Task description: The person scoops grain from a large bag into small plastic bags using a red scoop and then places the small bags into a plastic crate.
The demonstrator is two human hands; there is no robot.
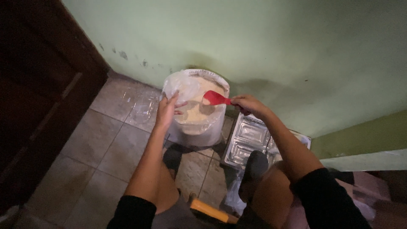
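A white bucket [199, 131] lined with a clear plastic bag stands on the tiled floor against the green wall, filled with pale cooked rice [199, 112]. My right hand [248, 104] grips the handle of a red rice paddle [215, 98], whose blade hovers just over the rice. My left hand [167, 109] holds a clear plastic container [186, 89] at the bucket's left rim.
Several clear compartment trays [248, 142] lie on the floor right of the bucket. A clear lid or tray [142, 106] lies to its left. A dark wooden door [38, 93] fills the left side. My knees are below, with an orange object [210, 210] between them.
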